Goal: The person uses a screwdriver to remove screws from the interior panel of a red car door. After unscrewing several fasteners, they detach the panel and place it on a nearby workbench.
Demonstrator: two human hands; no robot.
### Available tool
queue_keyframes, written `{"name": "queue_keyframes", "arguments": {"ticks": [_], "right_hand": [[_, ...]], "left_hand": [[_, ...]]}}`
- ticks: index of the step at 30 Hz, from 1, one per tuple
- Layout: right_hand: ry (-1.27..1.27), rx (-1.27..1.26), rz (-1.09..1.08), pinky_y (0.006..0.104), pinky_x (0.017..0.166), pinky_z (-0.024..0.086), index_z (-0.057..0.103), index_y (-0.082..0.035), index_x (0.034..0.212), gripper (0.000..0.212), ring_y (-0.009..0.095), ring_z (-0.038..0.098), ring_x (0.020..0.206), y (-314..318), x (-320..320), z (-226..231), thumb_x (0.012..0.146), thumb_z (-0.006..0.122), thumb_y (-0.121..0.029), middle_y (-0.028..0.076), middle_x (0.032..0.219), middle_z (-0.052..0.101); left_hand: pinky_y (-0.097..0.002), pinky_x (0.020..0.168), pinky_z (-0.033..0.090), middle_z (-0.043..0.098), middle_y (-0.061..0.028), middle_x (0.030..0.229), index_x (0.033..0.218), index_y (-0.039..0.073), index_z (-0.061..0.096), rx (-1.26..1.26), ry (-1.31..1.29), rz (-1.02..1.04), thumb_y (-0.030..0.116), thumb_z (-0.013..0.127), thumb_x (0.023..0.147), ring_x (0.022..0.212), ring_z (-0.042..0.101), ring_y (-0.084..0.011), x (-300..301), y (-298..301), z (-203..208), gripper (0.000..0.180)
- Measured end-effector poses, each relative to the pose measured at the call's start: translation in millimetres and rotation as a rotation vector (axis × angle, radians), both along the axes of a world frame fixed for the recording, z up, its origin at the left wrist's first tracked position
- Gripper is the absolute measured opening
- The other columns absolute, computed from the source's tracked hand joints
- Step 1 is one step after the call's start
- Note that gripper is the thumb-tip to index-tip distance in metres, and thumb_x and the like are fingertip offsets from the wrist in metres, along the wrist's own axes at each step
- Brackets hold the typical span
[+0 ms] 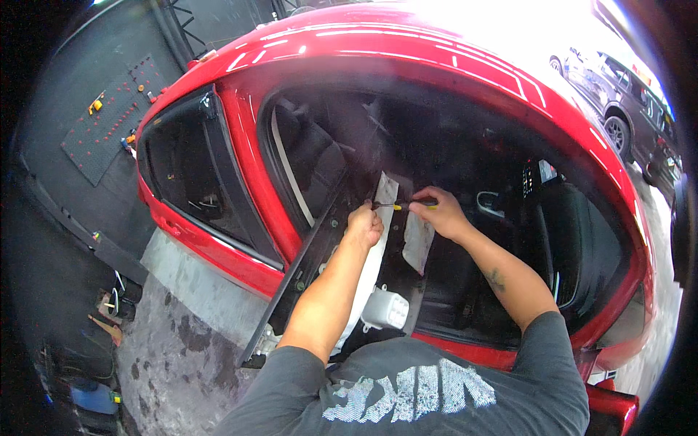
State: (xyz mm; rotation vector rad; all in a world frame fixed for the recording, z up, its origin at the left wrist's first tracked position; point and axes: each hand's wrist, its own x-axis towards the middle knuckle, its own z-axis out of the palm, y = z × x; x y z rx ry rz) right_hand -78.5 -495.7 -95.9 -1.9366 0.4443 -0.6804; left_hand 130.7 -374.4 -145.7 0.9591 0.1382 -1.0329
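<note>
Screwdriver (pixel 407 205) sat gripped in my right hand (pixel 440 214), fingers closed around its handle. My left hand (pixel 363 225) pinched its shaft against the door panel (pixel 313 251).

A glossy red car (pixel 407 51) with its door opening bare fills the view. In that opening, a black inner door frame (pixel 305 269) leans out. The left hand (pixel 363 225) is closed on the frame's top. The right hand (pixel 440 214) grips a yellow-and-black screwdriver (pixel 396 206), its tip toward the left hand. A white plastic connector block (pixel 385 309) hangs below both hands. Left of the car lies a dark floor mat (pixel 109 123) dotted with small red parts; a dark parked car (pixel 625 102) stands to its right.
</note>
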Motion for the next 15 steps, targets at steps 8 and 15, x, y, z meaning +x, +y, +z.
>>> {"name": "queue_keyframes", "arguments": {"ticks": [8, 15], "right_hand": [[0.377, 0.521, 0.113, 0.0356, 0.056, 0.054, 0.070, -0.004, 0.113, 0.040, 0.020, 0.069, 0.064, -36, -19, 11, 0.103, 0.071, -0.043, 0.012, 0.084, 0.070], [0.232, -0.732, -0.005, 0.0513, 0.097, 0.055, 0.059, -0.013, 0.140, 0.046, 0.041, 0.067, 0.119, -6, -16, 1, 0.095, 0.070, -0.018, 0.017, 0.129, 0.067]], "left_hand": [[-0.0265, 0.039, 0.024, 0.039, 0.0024, 0.065, 0.096, 0.016, 0.051, -0.053, 0.034, 0.052, 0.019, 0.049, 0.110, 0.047, 0.037, -0.0105, -10, -17, -4, 0.014], [-0.0268, 0.040, 0.025, 0.040, 0.0005, 0.069, 0.096, 0.012, 0.051, -0.149, 0.120, 0.062, 0.017, 0.044, 0.109, 0.050, 0.036, -0.0118, 19, -6, -24, 0.015]]}}
